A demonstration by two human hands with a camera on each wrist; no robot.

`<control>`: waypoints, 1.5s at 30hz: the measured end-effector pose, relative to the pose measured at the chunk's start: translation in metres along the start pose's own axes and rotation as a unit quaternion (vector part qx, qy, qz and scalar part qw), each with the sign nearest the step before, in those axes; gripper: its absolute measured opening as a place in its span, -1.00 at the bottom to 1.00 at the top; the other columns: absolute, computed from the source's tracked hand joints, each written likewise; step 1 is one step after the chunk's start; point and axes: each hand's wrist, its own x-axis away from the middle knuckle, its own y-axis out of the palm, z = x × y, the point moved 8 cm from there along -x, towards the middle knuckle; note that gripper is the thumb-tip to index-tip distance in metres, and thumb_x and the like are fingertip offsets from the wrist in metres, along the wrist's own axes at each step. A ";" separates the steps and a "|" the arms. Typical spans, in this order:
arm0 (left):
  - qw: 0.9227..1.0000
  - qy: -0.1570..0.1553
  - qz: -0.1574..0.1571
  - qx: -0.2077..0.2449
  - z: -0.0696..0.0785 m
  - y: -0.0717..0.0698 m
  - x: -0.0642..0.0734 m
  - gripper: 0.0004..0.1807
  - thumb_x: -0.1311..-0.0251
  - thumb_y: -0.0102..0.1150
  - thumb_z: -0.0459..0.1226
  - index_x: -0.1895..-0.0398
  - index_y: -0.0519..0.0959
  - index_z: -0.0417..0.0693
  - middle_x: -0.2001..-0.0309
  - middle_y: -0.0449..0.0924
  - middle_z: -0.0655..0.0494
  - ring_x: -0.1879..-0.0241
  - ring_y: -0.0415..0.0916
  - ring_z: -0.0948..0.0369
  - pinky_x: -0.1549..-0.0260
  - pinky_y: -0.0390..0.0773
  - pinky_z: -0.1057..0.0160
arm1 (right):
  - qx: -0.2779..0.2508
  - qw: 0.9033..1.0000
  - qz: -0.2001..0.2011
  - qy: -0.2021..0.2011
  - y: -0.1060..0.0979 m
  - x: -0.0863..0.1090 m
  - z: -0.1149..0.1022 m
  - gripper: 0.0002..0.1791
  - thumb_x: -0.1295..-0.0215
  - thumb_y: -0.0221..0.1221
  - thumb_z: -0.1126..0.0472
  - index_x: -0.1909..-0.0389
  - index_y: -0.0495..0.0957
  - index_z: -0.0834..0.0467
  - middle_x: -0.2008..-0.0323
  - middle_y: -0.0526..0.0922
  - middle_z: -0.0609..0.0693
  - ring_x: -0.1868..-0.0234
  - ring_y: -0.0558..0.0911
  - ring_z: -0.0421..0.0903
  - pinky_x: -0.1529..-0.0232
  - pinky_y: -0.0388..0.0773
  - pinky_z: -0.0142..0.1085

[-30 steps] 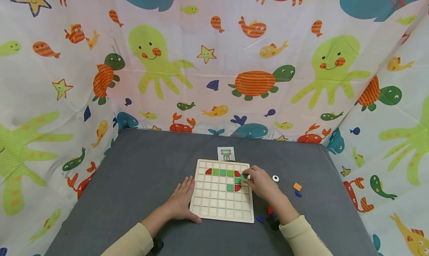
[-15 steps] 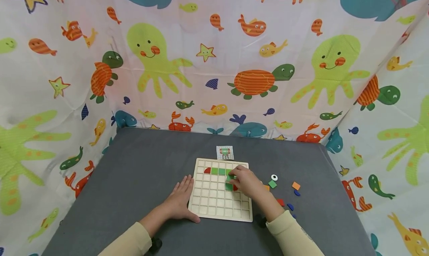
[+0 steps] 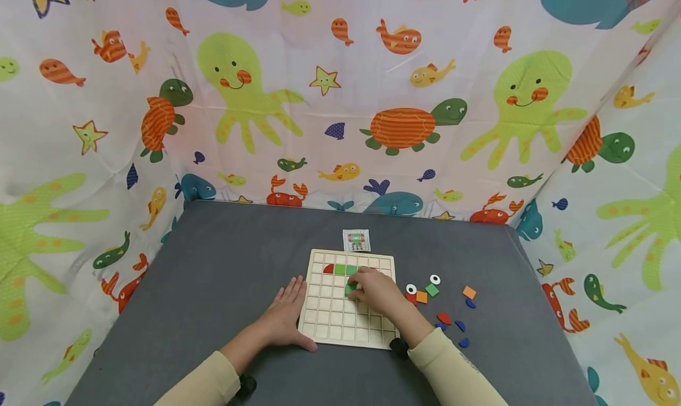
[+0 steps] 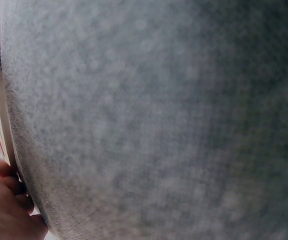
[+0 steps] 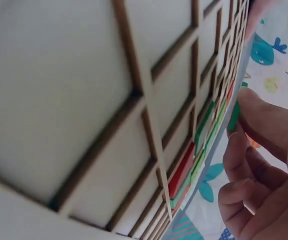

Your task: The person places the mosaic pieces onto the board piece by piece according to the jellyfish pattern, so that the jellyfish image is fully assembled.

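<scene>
Leftward across the pale wooden grid board point(image 3: 332, 329), my right hand point(image 3: 379, 292) has carried a flat green square tile point(image 3: 350, 288).
I pinch it over the board, lower middle of the frame; my left hand point(image 3: 284, 320) rests, fingers straight, at the board's left edge. A small white printed card point(image 3: 356, 240) lies above.

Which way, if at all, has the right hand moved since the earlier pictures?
Yes: the right hand moved left across the gridded wooden board, from its right edge toward the middle, pinching a green tile.
</scene>
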 end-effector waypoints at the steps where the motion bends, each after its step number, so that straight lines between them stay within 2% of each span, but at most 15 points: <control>1: 1.000 0.002 0.000 0.000 0.001 0.000 0.000 0.62 0.34 0.54 0.38 -0.62 -0.20 -0.25 -0.64 -0.32 -0.17 -0.63 -0.37 -0.06 -0.52 -0.13 -0.19 | 0.004 1.000 -0.005 0.004 0.001 0.000 0.000 -0.72 -0.19 0.44 0.11 0.08 0.74 0.07 0.17 0.67 -0.03 0.24 0.64 -0.12 0.26 0.60 -0.18; 8: 1.000 0.007 0.000 -0.012 0.004 -0.004 0.001 0.61 0.33 0.53 0.39 -0.62 -0.18 -0.27 -0.64 -0.30 -0.20 -0.63 -0.35 -0.08 -0.52 -0.11 -0.19 | 0.021 0.999 -0.022 0.019 0.006 -0.002 0.001 -0.77 -0.15 0.47 0.15 0.17 0.75 0.05 0.22 0.67 -0.05 0.21 0.65 -0.09 0.25 0.61 -0.15; 17: 1.000 -0.002 -0.006 -0.009 0.006 -0.006 0.002 0.60 0.31 0.54 0.37 -0.62 -0.20 -0.27 -0.64 -0.31 -0.18 -0.63 -0.36 -0.07 -0.52 -0.12 -0.18 | 0.027 0.999 -0.027 0.013 0.006 -0.005 -0.004 -0.73 -0.15 0.47 0.12 0.12 0.73 0.03 0.16 0.66 -0.07 0.23 0.64 -0.15 0.28 0.59 -0.21; 24: 1.000 0.006 0.004 -0.006 0.005 -0.006 0.002 0.61 0.33 0.55 0.36 -0.62 -0.18 -0.28 -0.63 -0.29 -0.20 -0.63 -0.33 -0.07 -0.52 -0.10 -0.18 | 0.021 1.000 0.004 0.013 -0.010 0.005 0.002 -0.69 -0.15 0.47 0.09 0.08 0.72 0.04 0.17 0.68 -0.07 0.18 0.67 -0.08 0.21 0.61 -0.12; 30: 1.000 0.006 0.004 -0.007 0.004 -0.005 0.002 0.61 0.33 0.54 0.37 -0.62 -0.19 -0.28 -0.63 -0.29 -0.20 -0.63 -0.34 -0.08 -0.52 -0.11 -0.18 | 0.014 0.999 0.038 0.027 -0.025 0.019 0.017 -0.72 -0.16 0.46 0.14 0.09 0.73 0.05 0.21 0.70 -0.07 0.26 0.67 -0.10 0.31 0.59 -0.14; 38: 1.000 0.003 0.004 -0.009 0.003 -0.003 0.002 0.61 0.33 0.54 0.38 -0.62 -0.19 -0.27 -0.64 -0.29 -0.20 -0.63 -0.34 -0.08 -0.52 -0.10 -0.19 | -0.020 0.995 0.038 0.094 -0.035 0.038 0.047 -0.75 -0.21 0.43 0.18 0.09 0.74 0.07 0.20 0.70 -0.07 0.37 0.57 -0.21 0.35 0.54 -0.23; 42: 1.000 0.003 0.005 -0.004 0.003 -0.002 0.001 0.61 0.33 0.55 0.36 -0.62 -0.18 -0.28 -0.63 -0.29 -0.20 -0.63 -0.34 -0.08 -0.51 -0.10 -0.20 | -0.020 0.992 0.047 0.111 -0.045 0.048 0.058 -0.77 -0.20 0.43 0.21 0.11 0.74 0.10 0.24 0.68 -0.05 0.38 0.55 -0.20 0.34 0.55 -0.25; 45: 1.000 0.004 0.004 -0.003 0.003 -0.002 0.001 0.60 0.33 0.55 0.36 -0.62 -0.18 -0.28 -0.63 -0.29 -0.21 -0.63 -0.34 -0.09 -0.51 -0.10 -0.20 | -0.020 0.991 0.054 0.124 -0.052 0.056 0.067 -0.75 -0.19 0.44 0.22 0.10 0.74 0.12 0.20 0.70 0.00 0.35 0.59 -0.18 0.32 0.58 -0.23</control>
